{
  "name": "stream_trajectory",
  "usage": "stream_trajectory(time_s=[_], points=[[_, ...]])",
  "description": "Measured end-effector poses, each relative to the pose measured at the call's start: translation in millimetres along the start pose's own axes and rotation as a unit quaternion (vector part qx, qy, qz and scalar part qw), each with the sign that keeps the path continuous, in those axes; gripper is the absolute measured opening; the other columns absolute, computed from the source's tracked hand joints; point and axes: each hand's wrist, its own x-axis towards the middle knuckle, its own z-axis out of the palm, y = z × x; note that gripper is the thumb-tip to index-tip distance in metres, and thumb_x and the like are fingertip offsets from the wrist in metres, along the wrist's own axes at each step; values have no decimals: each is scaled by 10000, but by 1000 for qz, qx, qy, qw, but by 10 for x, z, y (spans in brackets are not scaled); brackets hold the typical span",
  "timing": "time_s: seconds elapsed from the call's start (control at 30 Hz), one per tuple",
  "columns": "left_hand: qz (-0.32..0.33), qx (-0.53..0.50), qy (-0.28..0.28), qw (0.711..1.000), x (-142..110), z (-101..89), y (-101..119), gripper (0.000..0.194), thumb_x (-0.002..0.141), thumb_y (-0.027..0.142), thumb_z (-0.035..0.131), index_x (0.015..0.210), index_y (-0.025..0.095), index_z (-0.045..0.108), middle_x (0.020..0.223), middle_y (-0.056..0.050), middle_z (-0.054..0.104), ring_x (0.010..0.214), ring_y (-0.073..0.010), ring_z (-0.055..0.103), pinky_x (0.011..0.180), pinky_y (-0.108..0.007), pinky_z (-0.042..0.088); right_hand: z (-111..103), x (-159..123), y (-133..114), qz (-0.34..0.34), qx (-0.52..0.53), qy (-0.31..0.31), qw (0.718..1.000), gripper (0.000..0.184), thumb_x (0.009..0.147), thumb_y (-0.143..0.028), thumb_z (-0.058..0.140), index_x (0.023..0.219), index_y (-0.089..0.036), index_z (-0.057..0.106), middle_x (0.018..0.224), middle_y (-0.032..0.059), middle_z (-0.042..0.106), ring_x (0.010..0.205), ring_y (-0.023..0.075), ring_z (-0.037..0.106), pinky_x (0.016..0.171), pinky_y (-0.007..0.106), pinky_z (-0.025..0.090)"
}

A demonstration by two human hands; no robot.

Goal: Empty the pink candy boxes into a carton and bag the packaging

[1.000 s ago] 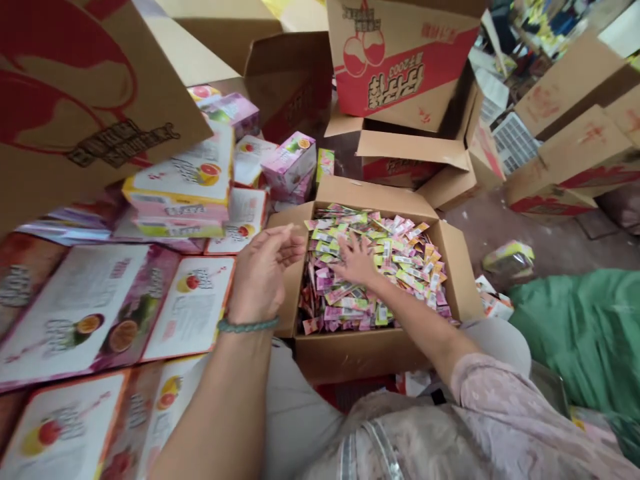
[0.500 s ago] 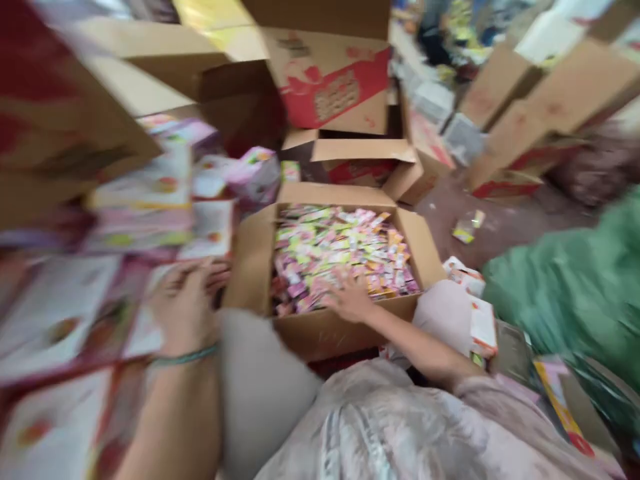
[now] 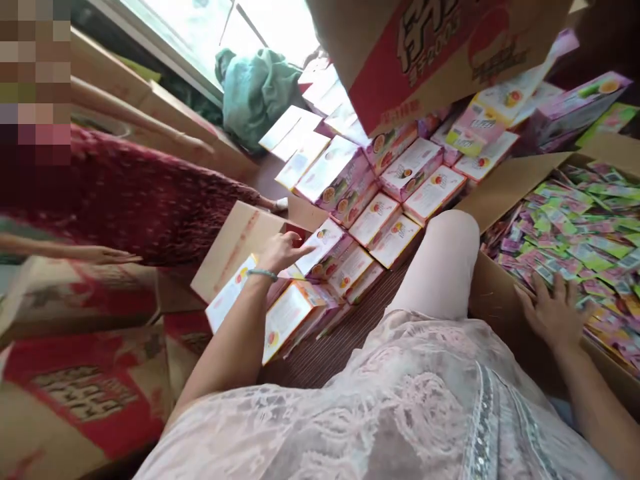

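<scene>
As our view is swinging left, the big open carton is sitting just ahead of our right hand, whose fingers are spreading loosely at its near rim with nothing visibly held. Our left hand is now reaching over the small boxes, with one white-topped box lying just past its half-open fingers, touching or not we cannot tell; we judge attention is shifting there from the sachets beyond our right fingertips.

The boxes show fruit prints on white and purple, while the sachets mix green, pink and orange.
</scene>
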Motion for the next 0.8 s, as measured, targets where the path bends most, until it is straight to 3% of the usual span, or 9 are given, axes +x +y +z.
stream_trajectory(time_s=[0.07,0.13,0.2,0.33,0.4,0.53,0.67,0.8], points=[[-1,64,-56,996,50,147,-206,901,693,726,739,1350,116,653,1279,-258,684,1232,-430,608,1014,-447,481,0,25,15,10,1,-4,1000,871,979,-758,187,1620,-252,491,1754,143,249,1635,393,162,1157,722,312],[-14,90,-98,991,175,330,-268,1139,662,710,778,1560,89,455,1452,-307,567,1382,-475,494,1107,-501,431,17,46,29,5,0,-1,1000,872,970,-773,198,1618,-268,492,1752,142,258,1641,368,151,1107,707,371],[-19,103,-117,988,362,515,-249,1295,613,702,824,1642,108,310,1547,-324,460,1450,-490,409,1142,-532,397,25,41,33,-12,-12,7,1000,854,980,-755,213,1610,-257,503,1738,162,285,1634,375,172,1102,706,374],[2,128,-138,982,772,850,-166,1462,497,691,891,1675,150,216,1633,-323,322,1540,-490,255,1224,-577,272,8,-25,7,-34,-42,26,998,806,1021,-677,204,1596,-208,517,1708,204,331,1600,409,251,1197,712,250],[6,131,-152,980,924,989,-141,1475,497,673,888,1682,140,190,1623,-333,320,1533,-498,265,1229,-587,250,-3,-49,-17,-33,-47,28,998,809,1027,-662,186,1594,-187,514,1706,209,331,1592,416,263,1227,712,204],[7,140,-150,979,1019,1161,-108,1404,557,560,851,1690,101,161,1525,-359,392,1419,-505,403,1123,-525,382,-22,-65,-62,-30,-48,26,998,804,1029,-661,191,1592,-179,505,1706,203,331,1585,420,272,1235,724,190],[46,115,-149,981,836,1166,-79,1312,607,506,799,1710,147,185,1413,-287,482,1354,-492,443,1077,-506,420,-40,-85,-91,-27,-50,30,998,773,1036,-630,206,1578,-173,512,1698,214,340,1583,415,274,1224,726,217],[82,-37,-111,990,488,956,48,1219,581,496,769,1671,151,347,1268,-201,571,1276,-480,507,1072,-530,443,11,-68,-28,-36,-35,38,998,747,1030,-644,253,1558,-200,541,1680,229,368,1581,415,286,1203,717,242]])
